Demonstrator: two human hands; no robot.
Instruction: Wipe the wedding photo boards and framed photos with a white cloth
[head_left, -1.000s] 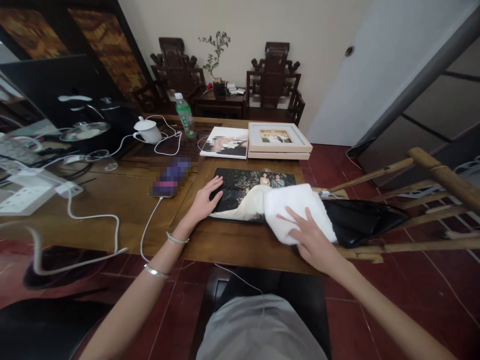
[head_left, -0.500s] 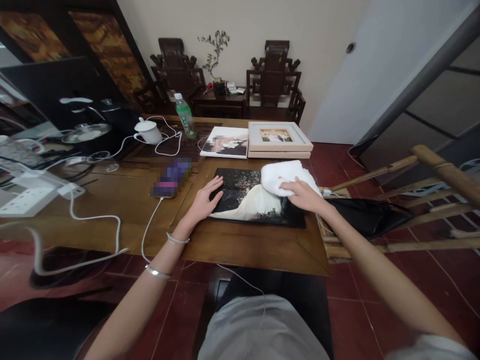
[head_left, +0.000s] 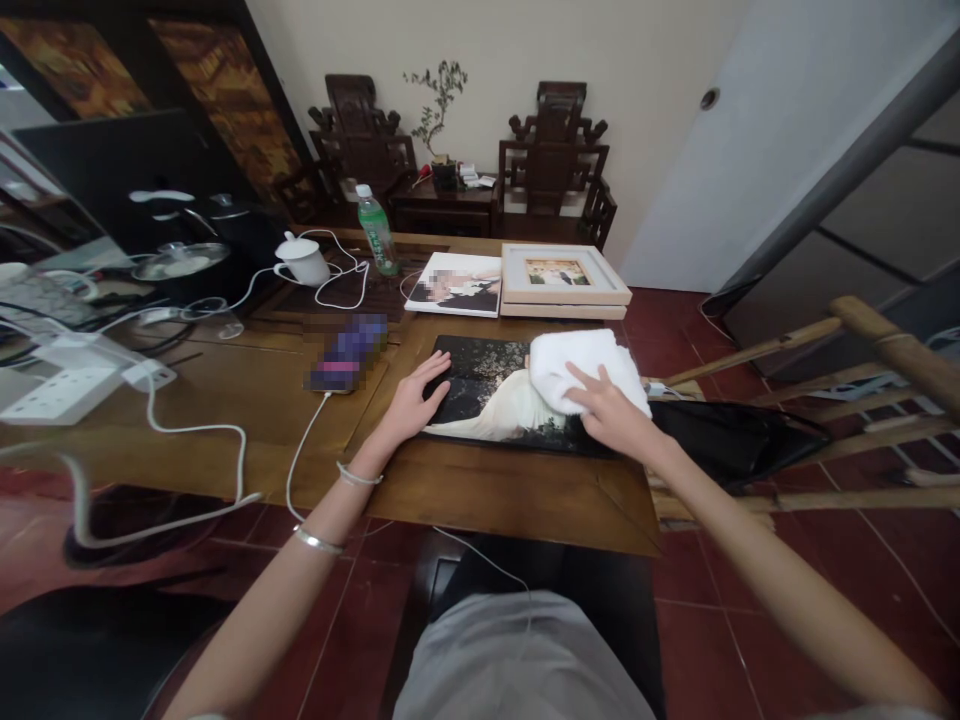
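A dark photo print (head_left: 487,395) of a wedding scene lies flat on the wooden table (head_left: 247,400) in front of me. My left hand (head_left: 412,400) rests flat on its left edge, fingers stretched out. My right hand (head_left: 609,415) presses a folded white cloth (head_left: 581,362) onto the print's right part, fingers spread over the cloth. The cloth hides the print's upper right corner.
Behind the print lie another photo (head_left: 457,283) and stacked light wooden frames (head_left: 562,280). A phone (head_left: 346,352) on a white cable, a power strip (head_left: 67,385), a white teapot (head_left: 304,260) and a green bottle (head_left: 375,230) stand to the left. A black bag (head_left: 735,435) lies on a bamboo chair at the right.
My right hand swept the cloth from the print's near right corner up to its far right, then back a little toward me. The left hand stayed put.
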